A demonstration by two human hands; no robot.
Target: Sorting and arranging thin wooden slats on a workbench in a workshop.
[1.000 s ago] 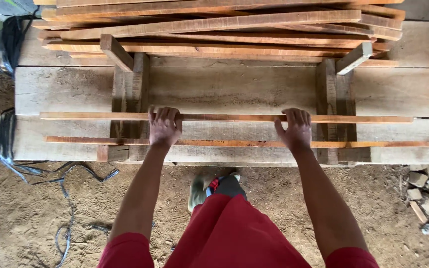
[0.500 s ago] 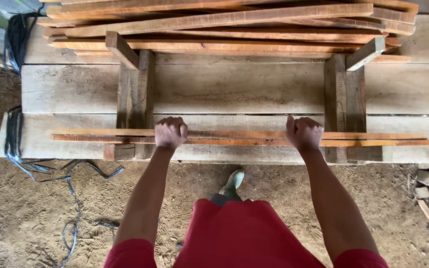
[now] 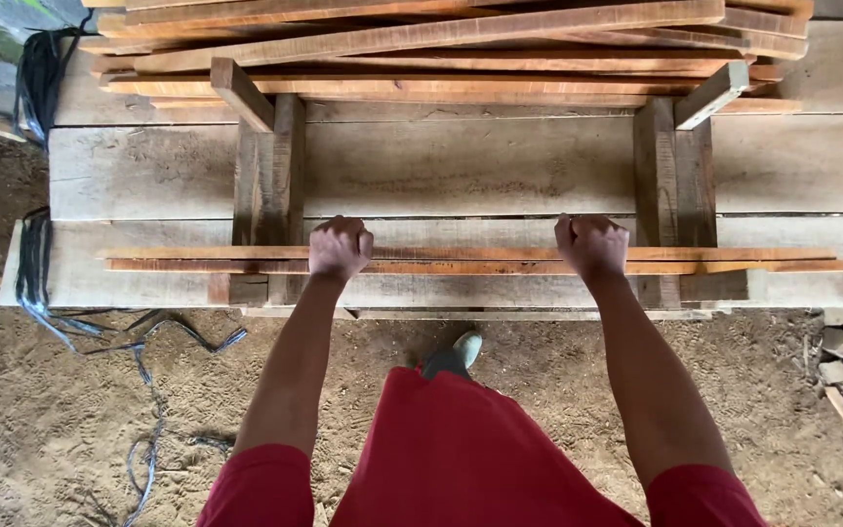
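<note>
Head view, left hand (image 3: 340,248) and right hand (image 3: 592,245) both fisted tight around two thin wooden strips (image 3: 480,260), stacked planks (image 3: 441,39) at twelve o'clock, black cables (image 3: 36,283) at nine o'clock.

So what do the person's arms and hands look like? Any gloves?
No gloves. The left hand and right hand are bare, with no rings, watch or bands showing. Both arms are bare from wrist to upper arm, long and lean. Short red sleeves start near the shoulders, matching the red clothing below.
</note>
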